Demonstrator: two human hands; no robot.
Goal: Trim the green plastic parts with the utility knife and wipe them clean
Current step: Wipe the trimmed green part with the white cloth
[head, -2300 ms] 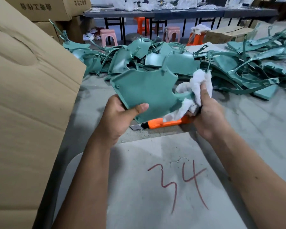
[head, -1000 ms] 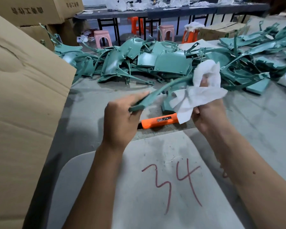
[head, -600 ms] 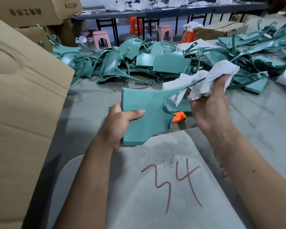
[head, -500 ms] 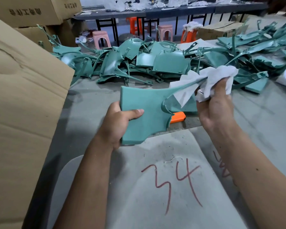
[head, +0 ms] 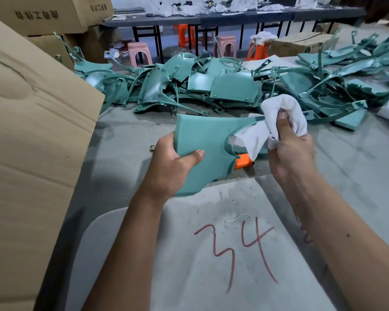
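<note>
A tall cardboard box (head: 32, 153) is filling the left side of the frame, with more printed cartons (head: 38, 14) stacking up in the upper left corner. Just right of the box, at the centre, my left hand (head: 171, 169) is gripping the green plastic part (head: 207, 140) by its left edge, thumb lying across its near face and fingers curling behind it. I am holding the part tilted up above the grey desk (head: 121, 140), its thin arm reaching right toward my other hand. Below it, in the lower middle of the frame, a pale board (head: 189, 254) is lying on the desk with a red "34" (head: 236, 250) scrawled on it. Peeking out under the part's lower right edge, the orange utility knife (head: 243, 160) is resting on the desk; only its end is showing. To the right of centre, my right hand (head: 290, 153) is clutching a white cloth (head: 279, 117), bunching it around the part's thin arm, thumb pressing up into the folds. Across the upper middle and upper right, a heap of green parts (head: 229, 88) is sprawling over the desk. Beyond it, along the top of the frame, pink and orange stools (head: 139, 52) are standing under a long dark table (head: 234, 16), which is holding white clutter.
</note>
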